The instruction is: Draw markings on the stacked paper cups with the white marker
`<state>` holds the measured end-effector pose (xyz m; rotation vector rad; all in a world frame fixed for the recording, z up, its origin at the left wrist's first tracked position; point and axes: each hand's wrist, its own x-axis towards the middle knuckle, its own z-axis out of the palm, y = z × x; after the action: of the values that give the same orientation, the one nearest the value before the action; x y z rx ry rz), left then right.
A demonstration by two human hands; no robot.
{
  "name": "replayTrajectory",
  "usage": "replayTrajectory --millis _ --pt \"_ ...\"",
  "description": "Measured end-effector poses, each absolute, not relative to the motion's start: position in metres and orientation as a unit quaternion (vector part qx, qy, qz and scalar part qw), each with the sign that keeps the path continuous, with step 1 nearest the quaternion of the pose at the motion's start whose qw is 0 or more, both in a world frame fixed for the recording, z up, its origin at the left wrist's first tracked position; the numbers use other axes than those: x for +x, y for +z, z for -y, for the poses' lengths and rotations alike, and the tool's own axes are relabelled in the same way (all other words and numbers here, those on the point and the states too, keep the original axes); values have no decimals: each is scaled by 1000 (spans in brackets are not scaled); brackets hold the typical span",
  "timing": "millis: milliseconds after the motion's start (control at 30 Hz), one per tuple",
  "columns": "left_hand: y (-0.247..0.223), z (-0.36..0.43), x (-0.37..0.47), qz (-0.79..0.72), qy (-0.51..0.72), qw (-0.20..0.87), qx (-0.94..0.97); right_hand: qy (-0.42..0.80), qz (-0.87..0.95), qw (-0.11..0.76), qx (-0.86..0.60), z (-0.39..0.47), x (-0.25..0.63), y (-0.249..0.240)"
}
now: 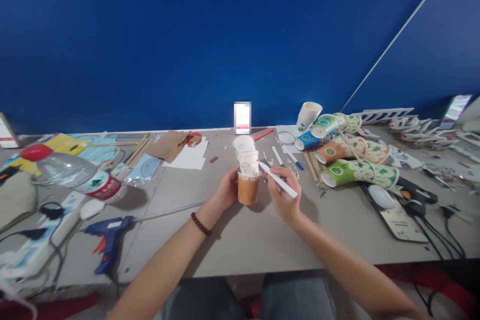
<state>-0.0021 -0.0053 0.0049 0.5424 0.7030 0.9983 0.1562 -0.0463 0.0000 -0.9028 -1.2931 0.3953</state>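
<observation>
A column of paper cups (248,191), orange at the bottom and white with a drawn scale-like pattern above, stands in front of me. My left hand (227,189) is closed around its left side, the fingertips partly hidden behind it. Between the fingers of my right hand (285,195) is a white marker pen (279,180), its tip pointing up and left at the cups' right edge. Whether the tip touches the paper I cannot tell. Two more markers, one with a green end (278,155) and one with a blue end (292,156), lie just beyond my right hand.
Several joined paper cups (360,172) and a white cup stack (309,116) are at the right. A blue glue gun (110,240), a power strip (45,240) and a plastic bottle (75,172) lie at the left. A lit phone (242,117) leans against the blue wall.
</observation>
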Motion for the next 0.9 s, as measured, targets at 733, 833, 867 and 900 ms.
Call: replayTrajectory --millis 733,833,867,900 --pt "-5 12 4 -252 446 794 328 76 643 668 -367 50 153 11" --pt "-4 13 5 -258 450 790 326 84 647 666 -362 51 152 11" --pt "-4 14 6 -257 453 787 331 85 649 665 -358 51 152 11" --pt "-3 14 6 -257 456 783 336 86 650 666 -355 52 151 11"
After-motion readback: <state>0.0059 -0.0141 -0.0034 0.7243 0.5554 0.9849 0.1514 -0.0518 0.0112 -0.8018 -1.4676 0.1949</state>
